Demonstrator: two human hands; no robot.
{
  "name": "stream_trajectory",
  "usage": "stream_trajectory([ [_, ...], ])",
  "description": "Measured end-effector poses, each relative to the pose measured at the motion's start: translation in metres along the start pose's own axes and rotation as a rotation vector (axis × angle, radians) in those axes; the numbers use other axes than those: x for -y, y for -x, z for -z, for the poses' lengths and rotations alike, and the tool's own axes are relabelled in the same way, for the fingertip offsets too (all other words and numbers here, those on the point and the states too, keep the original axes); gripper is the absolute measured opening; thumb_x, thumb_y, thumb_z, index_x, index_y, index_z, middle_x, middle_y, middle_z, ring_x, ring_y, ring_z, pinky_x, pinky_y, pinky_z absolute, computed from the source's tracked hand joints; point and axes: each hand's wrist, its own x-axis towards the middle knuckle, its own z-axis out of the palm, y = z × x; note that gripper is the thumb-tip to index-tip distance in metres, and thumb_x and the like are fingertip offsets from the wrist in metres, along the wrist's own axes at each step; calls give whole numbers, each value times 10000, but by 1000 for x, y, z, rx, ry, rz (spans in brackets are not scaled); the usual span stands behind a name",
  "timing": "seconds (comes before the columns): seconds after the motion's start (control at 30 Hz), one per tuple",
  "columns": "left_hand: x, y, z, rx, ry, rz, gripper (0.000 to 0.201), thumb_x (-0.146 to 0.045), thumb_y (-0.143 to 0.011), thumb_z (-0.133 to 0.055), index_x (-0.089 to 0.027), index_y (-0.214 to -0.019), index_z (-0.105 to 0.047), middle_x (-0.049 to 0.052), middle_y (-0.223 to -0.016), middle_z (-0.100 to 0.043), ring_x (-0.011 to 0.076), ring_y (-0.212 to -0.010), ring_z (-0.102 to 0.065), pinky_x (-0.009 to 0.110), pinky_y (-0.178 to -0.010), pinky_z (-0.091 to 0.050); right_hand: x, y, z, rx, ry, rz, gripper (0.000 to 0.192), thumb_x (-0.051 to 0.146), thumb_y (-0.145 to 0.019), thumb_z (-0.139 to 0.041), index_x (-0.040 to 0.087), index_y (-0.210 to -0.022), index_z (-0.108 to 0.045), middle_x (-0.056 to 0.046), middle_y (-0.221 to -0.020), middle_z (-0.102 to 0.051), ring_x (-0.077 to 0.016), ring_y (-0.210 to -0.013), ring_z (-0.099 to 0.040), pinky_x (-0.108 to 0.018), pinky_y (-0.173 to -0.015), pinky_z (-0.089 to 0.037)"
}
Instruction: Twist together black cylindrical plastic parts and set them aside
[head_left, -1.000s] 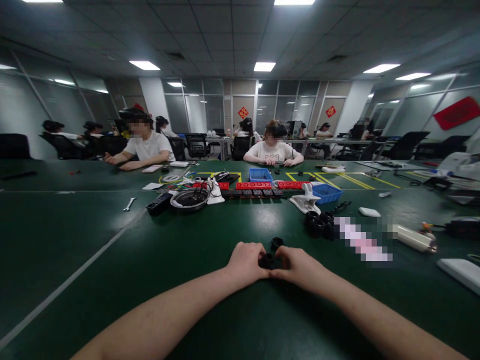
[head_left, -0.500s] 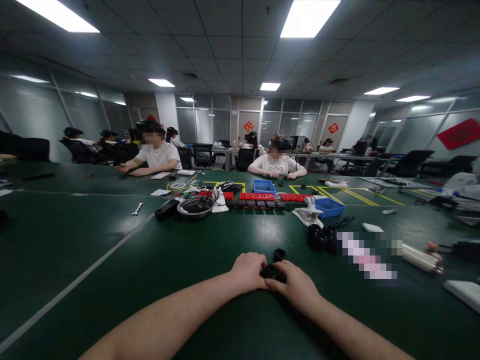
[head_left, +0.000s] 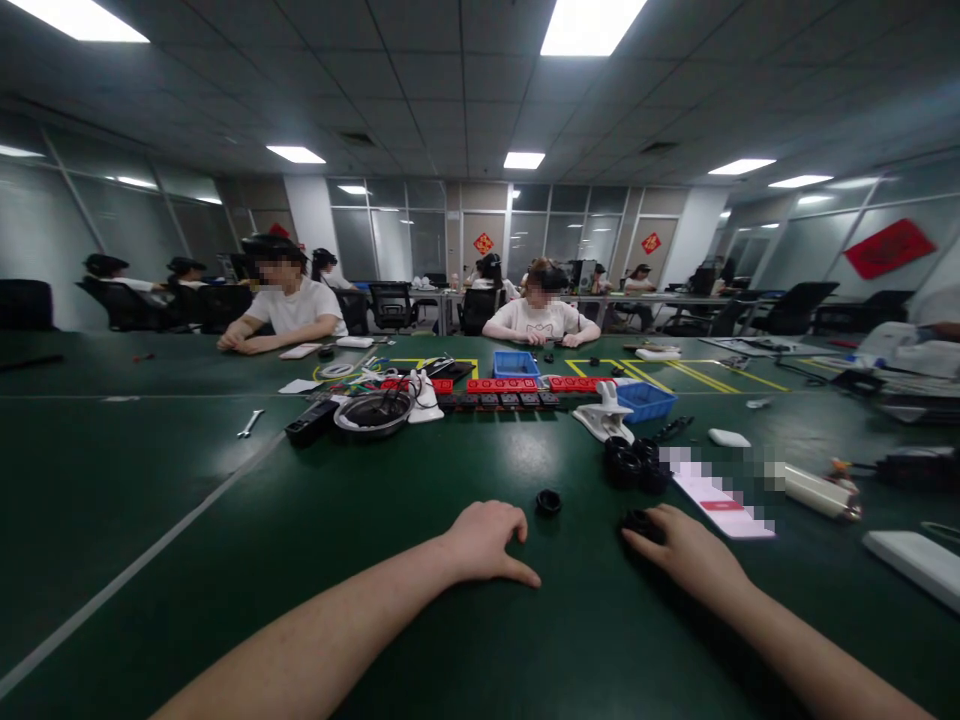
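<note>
My left hand (head_left: 486, 541) rests on the green table (head_left: 225, 560) with loosely curled fingers and nothing in it. A small black ring-shaped part (head_left: 548, 501) lies on the table just beyond it, apart from the fingers. My right hand (head_left: 686, 551) is off to the right, its fingers closed on another small black part (head_left: 637, 522) against the table. A cluster of similar black parts (head_left: 634, 460) sits a little farther away, behind the right hand.
Mid-table lie a round black dish (head_left: 373, 412), red and black blocks (head_left: 501, 386), two blue bins (head_left: 643, 400), a white clip (head_left: 602, 416), a wrench (head_left: 250, 423) and a white cylinder (head_left: 814, 490). Two seated people (head_left: 541, 315) face me across the table.
My hands were together on one black part in front of me. They have separated: the right hand moved right with the part, and the left hand stays empty.
</note>
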Motion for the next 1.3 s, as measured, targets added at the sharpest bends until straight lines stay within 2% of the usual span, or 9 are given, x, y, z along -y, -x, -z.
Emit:
stream_trajectory([
  [0.2,-3,-1,3,1,-12,-8,463,-594,-584,-561,-205,-832,-521,10,-819,-547,191,-778,-504,237,-570,-331,-7,-20,-7,-28,-18,-61,430,545,-713,-435,165,-827,-601,-79,-855,-594,-197,-746,-568,-260,-620,-416],
  [0.43,-4,-2,5,31,-7,7,467,-609,-588,-545,-213,-836,-522,7,-828,-544,194,-788,-508,244,-578,-349,-14,-25,-15,-124,-50,-114,477,566,-697,-449,160,-918,-568,-85,-860,-609,-209,-763,-572,-267,-603,-420],
  [0.7,0,-2,2,14,-13,-9,478,-618,-579,-546,-209,-824,-516,10,-829,-550,197,-787,-510,247,-576,-353,-21,-30,-14,-137,-62,-165,444,509,-705,-482,155,-964,-551,-67,-768,-620,-197,-694,-580,-256,-563,-415],
  [0.97,-1,-1,0,10,-23,-5,473,-616,-587,-541,-210,-827,-513,8,-842,-548,195,-796,-510,246,-583,-351,-33,-27,-10,-154,-27,-253,407,489,-729,-458,159,-950,-548,-86,-838,-627,-227,-766,-582,-272,-589,-410],
  [1.1,0,0,0,3,-21,-11,483,-628,-592,-524,-208,-832,-515,14,-845,-546,198,-800,-511,245,-577,-349,-13,-13,1,-215,15,-274,464,552,-748,-376,156,-948,-511,-73,-723,-603,-214,-655,-574,-273,-526,-387],
  [1.2,2,0,-2,-11,-28,-29,488,-633,-585,-526,-211,-830,-515,13,-839,-547,197,-785,-513,246,-571,-346,23,-3,5,-195,27,-83,416,541,-767,-351,193,-940,-500,-49,-747,-590,-182,-642,-560,-254,-531,-375],
  [1.3,4,-1,-5,-40,-45,-38,481,-628,-578,-538,-210,-816,-511,9,-822,-550,194,-765,-515,248,-570,-342,64,-5,-6,-95,19,75,474,545,-738,-411,189,-1048,-460,-75,-895,-581,-197,-771,-563,-256,-607,-390],
])
